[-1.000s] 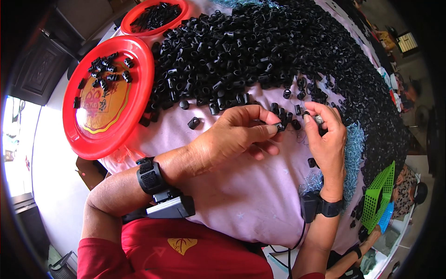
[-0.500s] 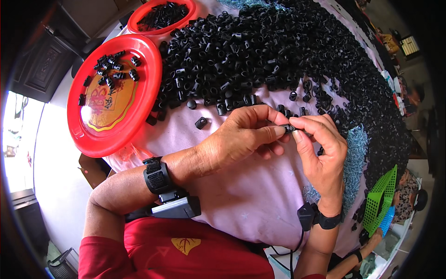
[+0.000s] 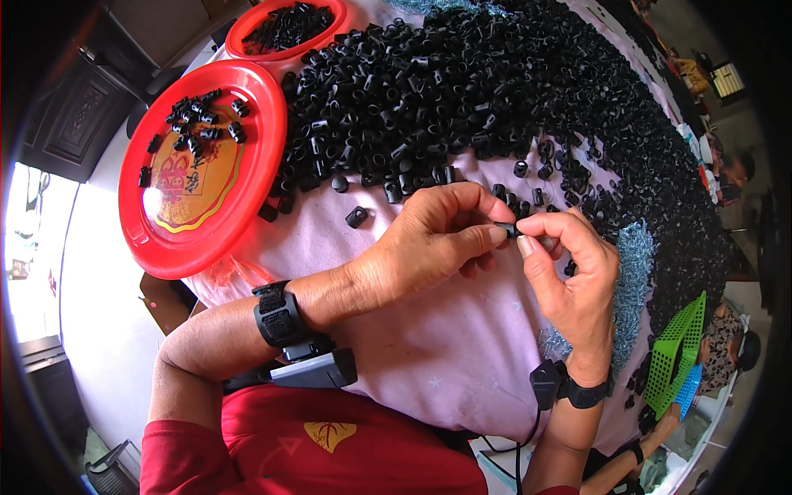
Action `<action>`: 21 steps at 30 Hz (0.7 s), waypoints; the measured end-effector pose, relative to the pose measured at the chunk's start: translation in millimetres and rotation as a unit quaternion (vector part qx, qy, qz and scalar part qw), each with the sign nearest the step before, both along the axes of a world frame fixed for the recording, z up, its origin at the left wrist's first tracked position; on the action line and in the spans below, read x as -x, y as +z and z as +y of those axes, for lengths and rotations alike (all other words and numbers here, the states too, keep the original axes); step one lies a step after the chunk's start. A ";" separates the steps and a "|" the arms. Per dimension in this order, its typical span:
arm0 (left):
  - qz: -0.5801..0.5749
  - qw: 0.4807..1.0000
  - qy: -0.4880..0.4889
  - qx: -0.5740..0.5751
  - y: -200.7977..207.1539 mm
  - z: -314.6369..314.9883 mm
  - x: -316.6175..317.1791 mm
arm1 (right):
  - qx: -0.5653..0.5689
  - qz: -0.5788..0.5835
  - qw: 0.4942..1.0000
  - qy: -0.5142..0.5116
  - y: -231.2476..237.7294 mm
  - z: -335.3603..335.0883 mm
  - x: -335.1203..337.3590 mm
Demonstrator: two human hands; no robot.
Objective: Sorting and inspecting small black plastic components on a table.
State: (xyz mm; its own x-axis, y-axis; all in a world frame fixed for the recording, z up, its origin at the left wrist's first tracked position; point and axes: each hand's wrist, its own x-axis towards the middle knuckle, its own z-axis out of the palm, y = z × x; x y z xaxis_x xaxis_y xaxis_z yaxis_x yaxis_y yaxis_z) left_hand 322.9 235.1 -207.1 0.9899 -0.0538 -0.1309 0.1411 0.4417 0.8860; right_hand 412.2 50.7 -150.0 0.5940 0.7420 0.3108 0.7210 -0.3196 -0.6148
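My left hand (image 3: 437, 235) pinches one end of a small black plastic cord lock (image 3: 506, 231) between thumb and fingers, low over the pink cloth. From the other side my right hand (image 3: 573, 264) closes thumb and forefinger on its other end. The fingertips nearly touch and cover most of the piece. Something greyish shows behind the right thumb, too small to make out. Several loose black parts (image 3: 511, 200) lie just beyond my fingers. At the left, a red plate (image 3: 268, 157) carries a group of black cord locks (image 3: 209, 133).
A large heap of black plastic parts (image 3: 429, 91) covers the far side of the pink cloth (image 3: 396, 355). Right of my hand lies a pile of fine bluish springs (image 3: 634, 272). A red bowl (image 3: 340, 41) stands at the back, a green basket (image 3: 672, 359) by another person's arm (image 3: 648, 450).
My right fingers have curled slightly and the cord lock has turned a little between the hands. Both arms stay almost in place.
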 end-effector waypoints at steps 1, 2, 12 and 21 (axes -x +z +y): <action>0.002 1.000 0.002 -0.022 0.5 -0.1 0.0 | 0.013 -0.022 1.000 0.016 1.0 0.7 -0.2; 0.002 1.000 0.002 -0.022 0.4 -0.5 0.0 | 0.013 -0.022 1.000 0.015 0.5 1.0 0.0; -0.013 0.999 0.001 -0.051 1.9 -2.3 0.2 | -0.033 0.069 0.996 -0.048 -4.2 -0.8 5.5; -0.027 0.993 0.009 -0.113 3.5 -6.3 2.3 | -0.023 -0.007 1.000 0.004 -1.0 -1.4 2.8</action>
State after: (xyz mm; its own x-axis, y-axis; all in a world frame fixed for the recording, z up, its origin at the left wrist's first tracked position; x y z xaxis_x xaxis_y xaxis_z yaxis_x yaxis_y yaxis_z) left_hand 320.5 228.9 -203.6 0.9964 -0.0117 -0.0843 0.0847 0.2332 0.9687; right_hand 409.3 49.3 -151.0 0.5833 0.7316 0.3528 0.7324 -0.2860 -0.6179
